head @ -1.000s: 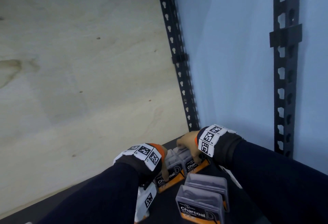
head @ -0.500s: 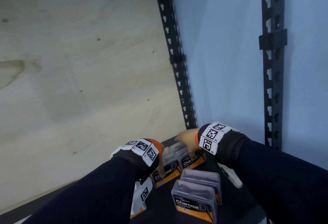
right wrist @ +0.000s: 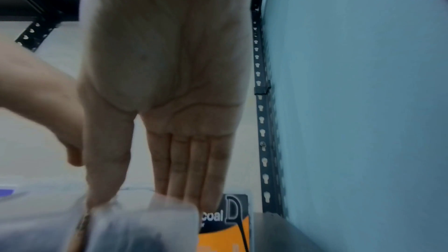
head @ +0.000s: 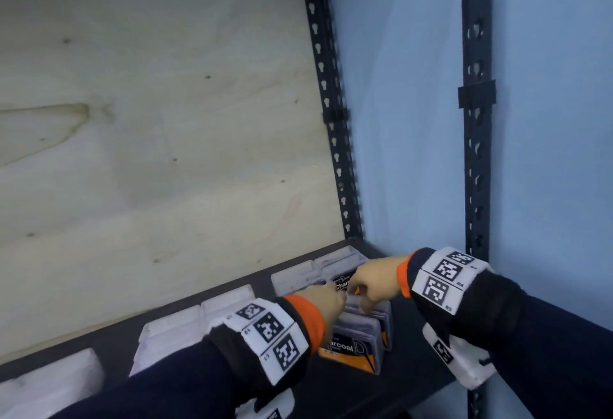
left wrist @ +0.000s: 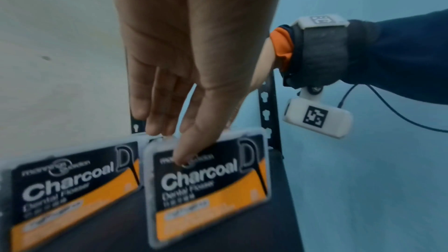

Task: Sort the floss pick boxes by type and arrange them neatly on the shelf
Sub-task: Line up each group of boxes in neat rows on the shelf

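At the right rear corner of a dark shelf [head: 348, 385], a person's left hand [left wrist: 194, 45] pinches the top edge of 1 upright Charcoal floss pick box [left wrist: 208, 194], thumb on its label, fingers behind. The right hand [right wrist: 164, 83] pinches a clear-topped box [right wrist: 145, 225] just in front. A 2nd Charcoal box [left wrist: 72, 189] stands alongside. White boxes [head: 172, 329] line the plywood back [head: 149, 153].

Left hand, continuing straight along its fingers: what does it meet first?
The clear plastic floss pick box with a black-and-orange Charcoal label, right one of the pair: the left hand pinches its top edge, thumb on the label.
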